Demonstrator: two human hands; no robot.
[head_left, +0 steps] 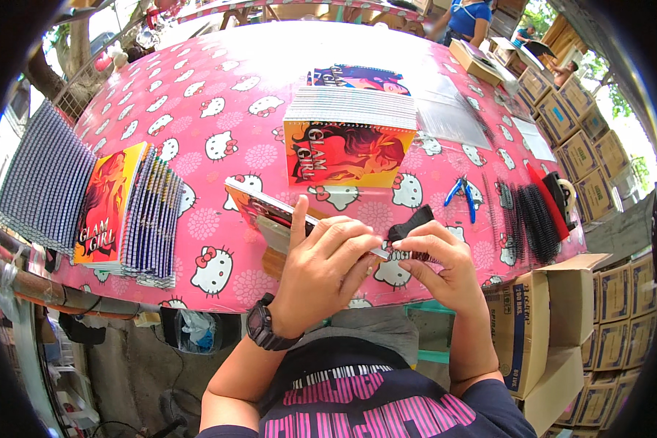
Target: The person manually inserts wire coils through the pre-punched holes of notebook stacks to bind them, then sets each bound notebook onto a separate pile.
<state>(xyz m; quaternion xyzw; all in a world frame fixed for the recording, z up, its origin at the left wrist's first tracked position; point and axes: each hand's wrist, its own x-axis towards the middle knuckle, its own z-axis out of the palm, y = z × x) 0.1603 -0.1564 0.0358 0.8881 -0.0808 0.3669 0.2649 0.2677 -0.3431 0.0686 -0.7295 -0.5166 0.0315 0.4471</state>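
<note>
Just in front of my body, my left hand (325, 263) grips a notebook (254, 206) with a red and orange illustrated cover. The notebook is tilted, and its bound edge points toward my right hand. My right hand (442, 266) has thumb and fingers pinched around a dark spiral coil (427, 257) at the end of that edge. My fingers hide how far the coil runs through the holes. A small black cloth-like piece (412, 223) lies just beyond the right fingers. Under the notebook, a brown wooden-looking block (273, 263) shows in part.
Stacked notebooks (350, 153) stand mid-table on the pink patterned cover (219, 190). More notebooks (109, 208) stand at left. At right lie blue-handled pliers (460, 198), loose black coils (536, 226) and a red strip (549, 201). An open carton (522, 321) sits beside the table. People (467, 20) are far off.
</note>
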